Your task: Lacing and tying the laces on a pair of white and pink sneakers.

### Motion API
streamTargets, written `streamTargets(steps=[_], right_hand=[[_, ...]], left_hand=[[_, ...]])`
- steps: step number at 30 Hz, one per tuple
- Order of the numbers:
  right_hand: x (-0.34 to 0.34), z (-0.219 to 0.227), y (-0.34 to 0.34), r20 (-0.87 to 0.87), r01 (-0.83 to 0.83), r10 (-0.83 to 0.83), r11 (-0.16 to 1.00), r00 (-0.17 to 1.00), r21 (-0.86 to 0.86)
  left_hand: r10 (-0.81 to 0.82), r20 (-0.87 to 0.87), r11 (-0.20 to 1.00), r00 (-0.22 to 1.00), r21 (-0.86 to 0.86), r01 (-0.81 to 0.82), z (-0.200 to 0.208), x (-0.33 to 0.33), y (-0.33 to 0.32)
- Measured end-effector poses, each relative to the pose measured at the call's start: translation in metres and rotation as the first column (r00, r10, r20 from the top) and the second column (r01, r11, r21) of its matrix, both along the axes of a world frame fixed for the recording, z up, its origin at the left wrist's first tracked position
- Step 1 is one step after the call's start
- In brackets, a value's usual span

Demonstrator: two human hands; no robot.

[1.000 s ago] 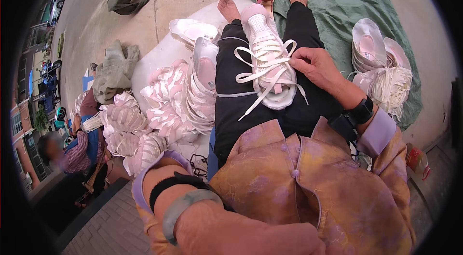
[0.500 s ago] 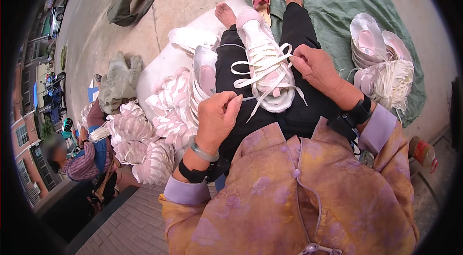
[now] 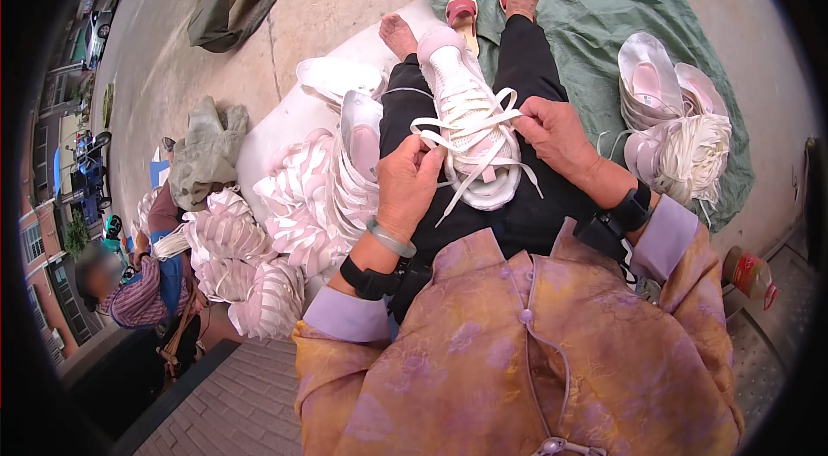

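Observation:
A white and pale pink shoe upper [image 3: 452,84] rests between my outstretched legs, its toe pointing away from me. Cream shoelace [image 3: 470,126] criss-crosses its front, with loops standing out to both sides and loose ends hanging near the heel opening. Left of the shoe, my left hand [image 3: 405,189] pinches a lace loop between thumb and fingers. On the other side, my right hand [image 3: 559,139] has thumb and forefinger closed on another part of the shoelace. The lace stretches across the shoe between the two hands.
Stacked shoe uppers [image 3: 358,163] and bundles of them [image 3: 302,180] lie to my left; another stack [image 3: 649,90] with bundled laces [image 3: 699,150] sits right on a green sheet [image 3: 586,8]. Red slippers [image 3: 461,9] lie beyond my feet. A person [image 3: 142,288] works at far left.
My left hand has moved away from me and up to the shoe, and now pinches a lace loop. The right hand keeps its pinch on the lace, slightly shifted.

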State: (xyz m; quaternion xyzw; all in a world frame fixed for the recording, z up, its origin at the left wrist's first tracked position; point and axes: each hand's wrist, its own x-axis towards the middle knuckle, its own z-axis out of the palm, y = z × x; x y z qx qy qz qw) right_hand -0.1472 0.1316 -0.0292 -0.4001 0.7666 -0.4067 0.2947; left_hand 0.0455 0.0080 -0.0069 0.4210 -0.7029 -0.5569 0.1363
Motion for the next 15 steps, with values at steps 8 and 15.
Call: streamTargets(steps=[8, 15], right_hand=[[-0.004, -0.008, 0.004, -0.002, 0.035, -0.035, 0.993, 0.999, -0.110], [-0.004, -0.010, 0.004, -0.230, -0.029, -0.007, 0.988, 0.973, -0.152]], left_hand=[[-0.085, 0.104, 0.949, 0.991, -0.294, 0.112, -0.009, -0.001, -0.001], [-0.113, 0.354, 0.713, 0.928, -0.622, 0.325, -0.008, 0.001, -0.024]])
